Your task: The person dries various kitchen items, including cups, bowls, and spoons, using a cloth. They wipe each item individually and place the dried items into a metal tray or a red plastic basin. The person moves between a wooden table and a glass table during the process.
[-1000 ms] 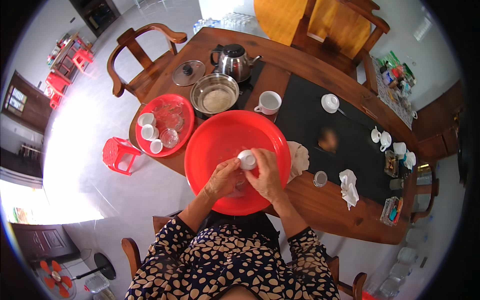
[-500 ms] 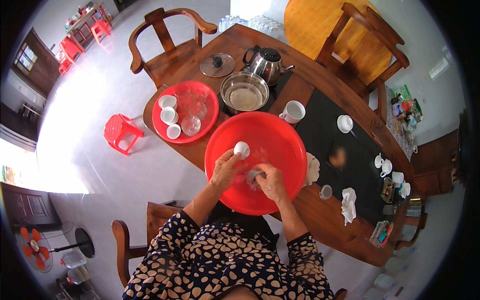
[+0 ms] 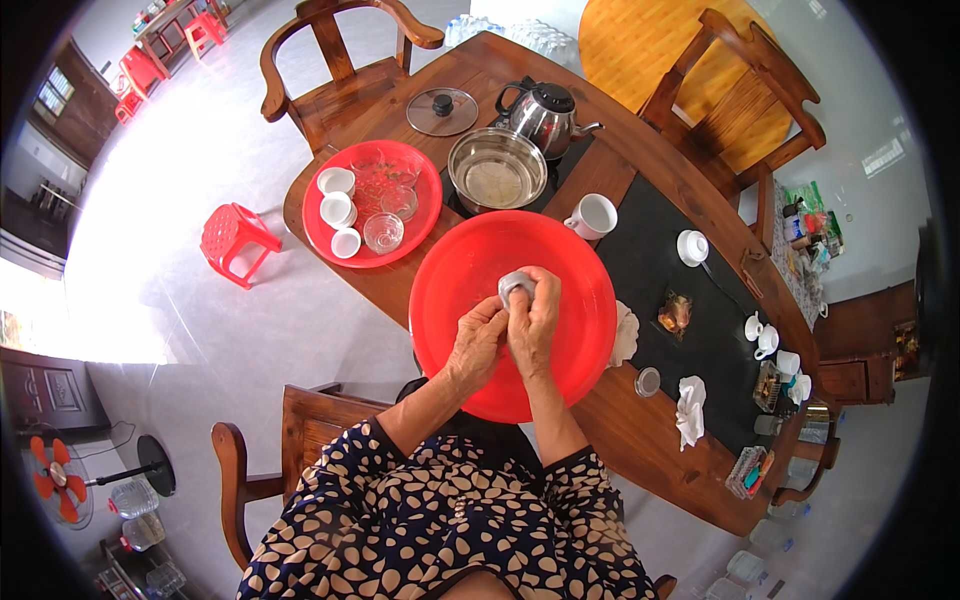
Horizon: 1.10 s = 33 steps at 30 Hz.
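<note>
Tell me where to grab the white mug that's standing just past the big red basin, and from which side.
Take the white mug by its handle, which seems to stick out on the side facing the big red basin, so coming in over the basin's far rim looks easiest. It stands upright with its mouth open, so pinching the rim from above would also work. The steel bowl crowds its left.

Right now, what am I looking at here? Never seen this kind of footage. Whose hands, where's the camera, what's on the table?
No machine: a person works bare-handed. The one picture comes from a fisheye camera on their head, looking down, so edges bend. Both forearms enter from below. The left hand and right hand together hold a small white cup over a big red basin on a wooden table. Beside it: a red tray of cups and glasses, a steel bowl, a kettle, a glass lid, a white mug.
</note>
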Available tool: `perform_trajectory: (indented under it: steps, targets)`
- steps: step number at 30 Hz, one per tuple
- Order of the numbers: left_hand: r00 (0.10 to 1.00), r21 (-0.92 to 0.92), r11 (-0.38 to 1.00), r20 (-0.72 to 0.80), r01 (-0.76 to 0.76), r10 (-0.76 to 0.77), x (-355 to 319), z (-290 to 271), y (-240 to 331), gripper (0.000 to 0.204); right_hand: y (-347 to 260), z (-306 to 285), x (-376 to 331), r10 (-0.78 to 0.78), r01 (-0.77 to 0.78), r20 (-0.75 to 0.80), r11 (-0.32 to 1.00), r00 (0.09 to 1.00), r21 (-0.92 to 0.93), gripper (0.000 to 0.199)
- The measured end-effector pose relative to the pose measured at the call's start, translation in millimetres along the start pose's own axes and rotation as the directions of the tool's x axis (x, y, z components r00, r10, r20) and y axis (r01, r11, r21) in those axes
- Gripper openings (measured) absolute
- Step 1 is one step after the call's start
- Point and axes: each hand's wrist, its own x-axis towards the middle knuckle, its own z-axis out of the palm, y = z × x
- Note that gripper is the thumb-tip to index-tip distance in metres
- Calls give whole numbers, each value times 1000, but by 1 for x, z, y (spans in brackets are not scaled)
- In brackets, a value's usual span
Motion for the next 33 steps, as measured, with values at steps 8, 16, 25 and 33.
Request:
perform_trajectory:
  steps: [8, 16, 25, 33]
  targets:
    - [999, -227, 973, -4, 32, -34, 2, 0, 5, 22, -11, -7, -7, 158, -177, 100, 956, 982, 235, 21]
    - [994, -306, 947, 77, 100, -80, 5, -5, 8, 23, -6, 1, -11, 30, -32, 18, 985, 999, 171, 18]
    - [997, -187, 982, -76, 4, -18, 11, -10, 5, 18, 71, -26, 2, 110, -37, 161, 916, 981, -400, 24]
    - [987, -150, 987, -143, 50, -72, 22, -46, -19, 17, 8, -34, -18, 177, -156, 320, 984, 931, -91, 28]
